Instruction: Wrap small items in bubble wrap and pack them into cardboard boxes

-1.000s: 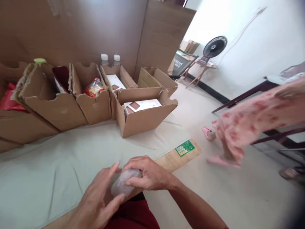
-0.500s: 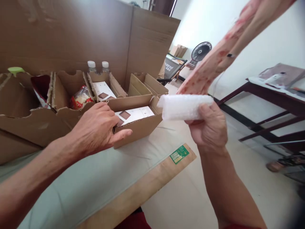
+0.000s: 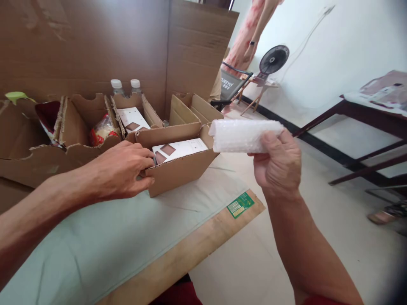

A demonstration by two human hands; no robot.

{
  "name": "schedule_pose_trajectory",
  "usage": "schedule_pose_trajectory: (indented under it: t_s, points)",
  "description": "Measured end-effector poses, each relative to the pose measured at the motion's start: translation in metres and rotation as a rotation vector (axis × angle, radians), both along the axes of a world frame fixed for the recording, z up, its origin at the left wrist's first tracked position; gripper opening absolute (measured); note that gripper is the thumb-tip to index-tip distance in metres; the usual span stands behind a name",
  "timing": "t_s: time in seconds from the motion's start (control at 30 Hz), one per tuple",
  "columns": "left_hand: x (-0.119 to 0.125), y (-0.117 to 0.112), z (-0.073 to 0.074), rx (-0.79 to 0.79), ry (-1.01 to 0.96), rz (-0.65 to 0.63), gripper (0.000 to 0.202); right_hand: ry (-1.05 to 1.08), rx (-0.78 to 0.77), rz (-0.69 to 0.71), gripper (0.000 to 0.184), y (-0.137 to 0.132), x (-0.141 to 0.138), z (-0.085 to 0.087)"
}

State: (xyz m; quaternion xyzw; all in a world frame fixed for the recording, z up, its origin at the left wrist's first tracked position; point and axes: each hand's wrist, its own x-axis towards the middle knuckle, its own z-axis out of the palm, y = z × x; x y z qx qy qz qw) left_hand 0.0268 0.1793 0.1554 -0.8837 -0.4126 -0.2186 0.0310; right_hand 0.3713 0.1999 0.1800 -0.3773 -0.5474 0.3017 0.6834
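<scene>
My right hand [image 3: 280,163] is closed round one end of a white bubble-wrapped bundle [image 3: 238,136], raised beside the far end of an open cardboard box [image 3: 182,176]. What the wrap contains cannot be made out. At the box's near end, my left hand [image 3: 127,171] grips the edge, fingertips over the inside and thumb outside. Within that box lies a white carton [image 3: 181,149] with brown squares on it. The box rests on a pale green cloth [image 3: 133,237].
Cardboard compartments [image 3: 85,110] line the left, one holding a red-and-clear packet [image 3: 103,129]. Two white-capped bottles [image 3: 117,86] stand behind, before a tall cardboard panel [image 3: 111,46]. A person [image 3: 246,40], a fan [image 3: 274,59] and a dark table [image 3: 365,114] are beyond.
The person in the patterned clothing has moved away toward the back. My left thumb has drawn in against the box end, and my view has shifted slightly right.
</scene>
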Motion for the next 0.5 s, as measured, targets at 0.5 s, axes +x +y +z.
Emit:
schedule_pose_trajectory:
  t_s: [0.5]
  points:
    - [0.008, -0.049, -0.024, 0.277, -0.094, 0.111, 0.025, -1.334, -0.313, 0.247, 0.018, 0.062, -0.139, 0.036]
